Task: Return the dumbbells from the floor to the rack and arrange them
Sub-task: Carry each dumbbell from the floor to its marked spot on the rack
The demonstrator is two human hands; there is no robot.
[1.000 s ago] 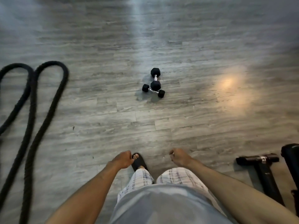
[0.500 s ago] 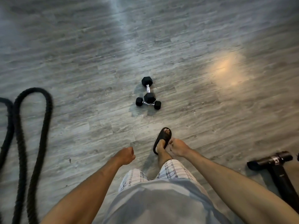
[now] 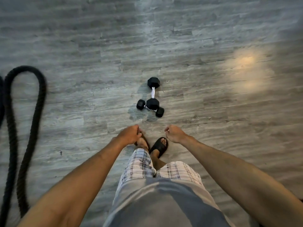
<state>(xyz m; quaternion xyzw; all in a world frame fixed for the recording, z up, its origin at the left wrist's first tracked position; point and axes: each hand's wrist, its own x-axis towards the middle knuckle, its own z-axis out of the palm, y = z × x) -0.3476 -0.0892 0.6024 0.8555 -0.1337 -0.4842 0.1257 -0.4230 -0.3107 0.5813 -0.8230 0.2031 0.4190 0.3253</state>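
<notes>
Both fists are loosely curled and hold nothing: the left hand (image 3: 129, 134) and the right hand (image 3: 175, 133) hang over the sandalled feet. Just ahead, two black hex dumbbells lie touching on the grey plank floor (image 3: 213, 99), the larger dumbbell (image 3: 153, 94) resting across the smaller dumbbell (image 3: 150, 108). A thick black rope (image 3: 26, 145) loops along the floor's left edge.

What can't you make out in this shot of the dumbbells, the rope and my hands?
Head view:
- Smaller dumbbell: most of its handle is hidden under the larger dumbbell.
- Weight markings: too small to read.
- Black rope: cut off by the left and bottom edges.
- Rack: out of frame.
- Left hand and right hand: curled, palms hidden.
</notes>
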